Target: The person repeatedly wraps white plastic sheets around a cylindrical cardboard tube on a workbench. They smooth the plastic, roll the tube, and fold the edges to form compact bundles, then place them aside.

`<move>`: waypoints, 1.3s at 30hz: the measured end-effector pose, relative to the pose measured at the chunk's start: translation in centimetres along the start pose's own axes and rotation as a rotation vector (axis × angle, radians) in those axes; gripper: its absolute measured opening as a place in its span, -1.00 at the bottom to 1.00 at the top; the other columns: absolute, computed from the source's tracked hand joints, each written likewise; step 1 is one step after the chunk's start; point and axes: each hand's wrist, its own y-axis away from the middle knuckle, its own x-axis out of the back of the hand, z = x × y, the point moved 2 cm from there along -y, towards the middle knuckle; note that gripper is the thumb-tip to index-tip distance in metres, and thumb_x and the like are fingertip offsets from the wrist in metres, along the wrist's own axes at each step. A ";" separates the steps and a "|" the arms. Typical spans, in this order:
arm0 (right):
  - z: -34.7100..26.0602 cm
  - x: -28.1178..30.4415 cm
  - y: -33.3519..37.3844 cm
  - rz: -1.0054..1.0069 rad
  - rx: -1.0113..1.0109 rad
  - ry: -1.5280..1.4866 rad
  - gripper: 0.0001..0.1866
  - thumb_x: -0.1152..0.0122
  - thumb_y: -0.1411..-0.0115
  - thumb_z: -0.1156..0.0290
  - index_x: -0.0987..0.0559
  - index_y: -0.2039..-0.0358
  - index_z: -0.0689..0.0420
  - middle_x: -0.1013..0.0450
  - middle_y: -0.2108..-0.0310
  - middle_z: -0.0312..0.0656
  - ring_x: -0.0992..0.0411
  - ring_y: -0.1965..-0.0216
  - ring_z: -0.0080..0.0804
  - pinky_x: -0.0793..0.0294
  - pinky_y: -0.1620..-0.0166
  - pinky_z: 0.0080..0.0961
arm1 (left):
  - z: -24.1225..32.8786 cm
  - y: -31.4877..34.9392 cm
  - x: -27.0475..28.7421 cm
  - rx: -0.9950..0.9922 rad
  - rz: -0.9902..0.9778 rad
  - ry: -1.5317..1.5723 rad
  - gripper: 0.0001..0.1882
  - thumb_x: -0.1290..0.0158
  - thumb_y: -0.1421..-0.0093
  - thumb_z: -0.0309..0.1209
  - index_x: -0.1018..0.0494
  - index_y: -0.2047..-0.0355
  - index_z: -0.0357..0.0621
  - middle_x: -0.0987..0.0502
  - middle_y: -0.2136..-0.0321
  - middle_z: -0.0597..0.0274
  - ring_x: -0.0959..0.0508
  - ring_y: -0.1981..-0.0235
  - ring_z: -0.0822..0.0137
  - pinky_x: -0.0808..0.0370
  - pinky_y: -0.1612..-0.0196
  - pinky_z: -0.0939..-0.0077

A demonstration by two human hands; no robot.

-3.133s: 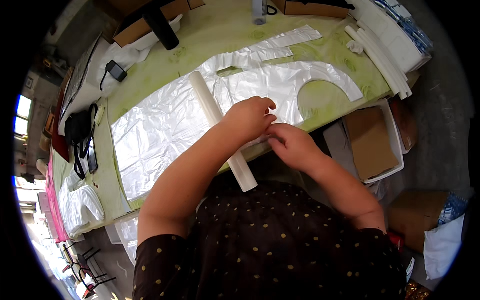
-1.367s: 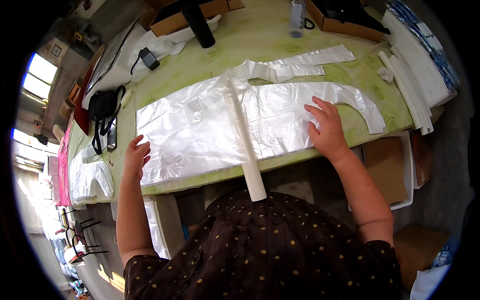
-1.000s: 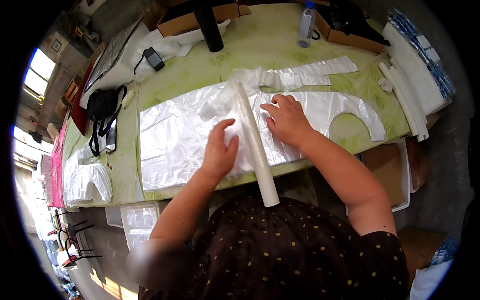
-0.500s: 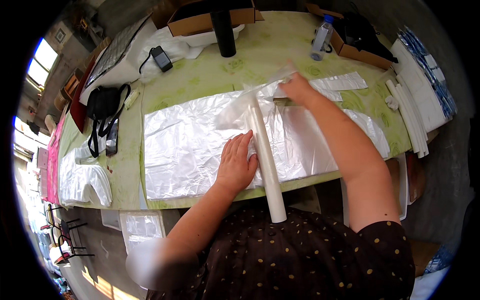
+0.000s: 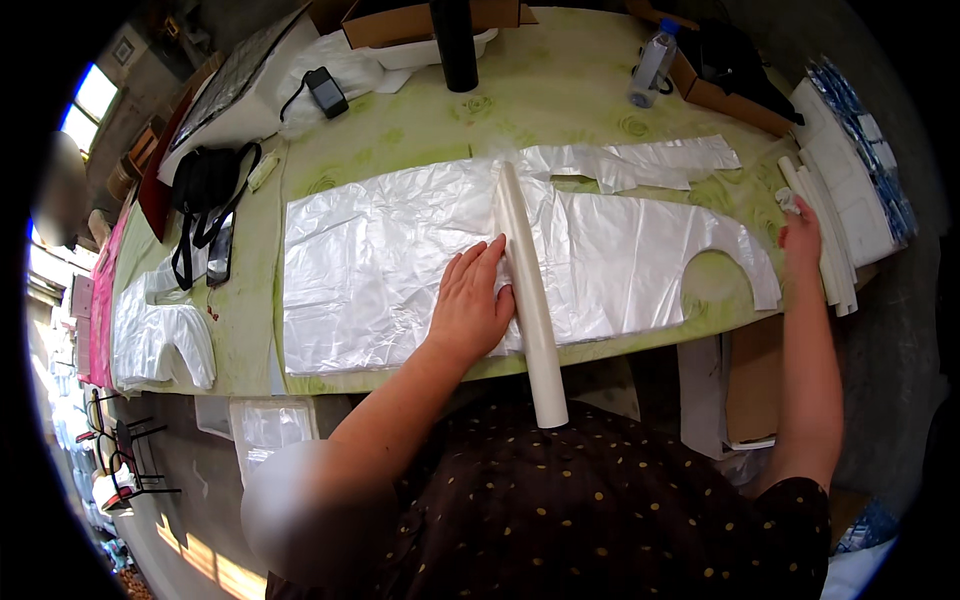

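Observation:
My left hand [image 5: 472,303] lies flat with fingers stretched on a stack of thin clear plastic sheets [image 5: 370,290], its thumb side against a long whitish roll [image 5: 530,300]. The roll lies across the sheets, its near end jutting past the table edge toward me. The sheets are cut in an apron-like shape, with a rounded cut-out at the right and narrow strips [image 5: 640,165] along the far side. At the table's right end, my right hand [image 5: 800,240] has its fingers curled together at a small crumpled white wad [image 5: 788,200]; its fingertips are partly hidden.
White tubes [image 5: 825,240] lie at the right edge beside packed blue bundles [image 5: 860,150]. Farther back stand a water bottle [image 5: 653,65], a black cylinder [image 5: 455,50] and open cardboard boxes [image 5: 730,100]. A black bag [image 5: 205,190] and a phone [image 5: 219,255] lie left.
My right hand has let go of the thin plastic sheet it held above the roll and moved right to the wad. That sheet now lies down. My left hand stays beside the roll.

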 end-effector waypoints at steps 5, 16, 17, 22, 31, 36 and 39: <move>-2.2 -12.9 23.3 -0.710 0.338 0.227 -0.64 -0.24 -0.25 0.47 -0.55 -0.07 0.19 -0.49 -0.06 -0.13 -0.43 -0.09 -0.33 -0.39 -0.18 -0.39 | 0.0 0.1 0.5 0.029 -0.014 0.013 -0.32 -0.07 -0.21 -0.40 -0.21 -0.35 -0.23 -0.44 -0.19 -0.11 -0.35 -0.30 0.02 -0.18 -0.40 0.07; -5.8 -21.0 37.4 -1.072 0.891 0.033 -0.61 -0.39 -0.07 0.43 -0.60 0.04 0.10 -0.50 -0.02 -0.09 -0.35 -0.19 0.01 -0.26 -0.31 0.01 | 1.1 -2.6 4.2 -0.214 0.122 0.084 -0.50 -0.12 -0.17 -0.55 -0.49 -0.16 -0.02 -0.42 -0.17 0.02 -0.35 -0.22 -0.06 -0.31 -0.29 0.12; -6.0 -21.2 37.7 -1.097 0.912 -0.005 -0.64 -0.39 -0.07 0.44 -0.61 0.07 0.11 -0.50 0.00 -0.11 -0.37 -0.16 0.00 -0.27 -0.29 0.01 | 1.4 -2.7 3.8 -0.274 -0.017 0.197 -0.52 -0.16 -0.20 -0.45 -0.50 -0.16 -0.01 -0.38 -0.25 0.05 -0.28 -0.31 -0.07 -0.26 -0.33 0.07; -6.2 -19.9 38.3 -1.088 0.944 -0.162 -0.74 -0.38 -0.05 0.54 -0.64 0.20 0.13 -0.54 0.18 -0.15 -0.46 0.04 -0.09 -0.42 -0.13 -0.11 | 0.7 0.8 4.6 -0.265 -0.195 -0.132 -0.57 -0.20 -0.26 -0.20 -0.53 -0.11 -0.03 -0.34 -0.32 0.09 -0.22 -0.40 -0.08 -0.18 -0.38 -0.05; -4.7 -17.9 38.1 -0.981 0.800 -0.187 -0.75 -0.35 -0.01 0.63 -0.64 0.26 0.14 -0.57 0.29 -0.15 -0.54 0.19 -0.11 -0.53 0.05 -0.24 | 0.4 4.3 9.8 -0.033 -0.039 -0.151 -0.51 -0.23 -0.21 -0.11 -0.50 -0.06 -0.07 -0.37 -0.27 0.00 -0.20 -0.39 -0.15 -0.09 -0.42 -0.12; -4.2 -17.6 38.1 -0.992 0.771 -0.183 -0.78 -0.33 -0.03 0.63 -0.64 0.27 0.15 -0.57 0.31 -0.14 -0.54 0.21 -0.11 -0.54 0.08 -0.26 | -5.3 8.4 11.9 0.175 -0.313 -0.281 -0.30 -0.19 -0.21 -0.29 -0.28 -0.35 -0.04 -0.11 -0.46 0.08 0.02 -0.51 -0.03 0.01 -0.49 0.03; -3.4 -16.2 37.7 -0.907 0.672 -0.127 -0.80 -0.31 -0.06 0.64 -0.64 0.27 0.16 -0.56 0.32 -0.13 -0.54 0.24 -0.13 -0.55 0.12 -0.29 | -11.5 11.2 16.1 0.303 0.055 0.053 -0.26 0.04 -0.07 -0.65 -0.27 -0.34 -0.15 -0.22 -0.38 -0.16 -0.16 -0.44 -0.09 -0.10 -0.46 0.23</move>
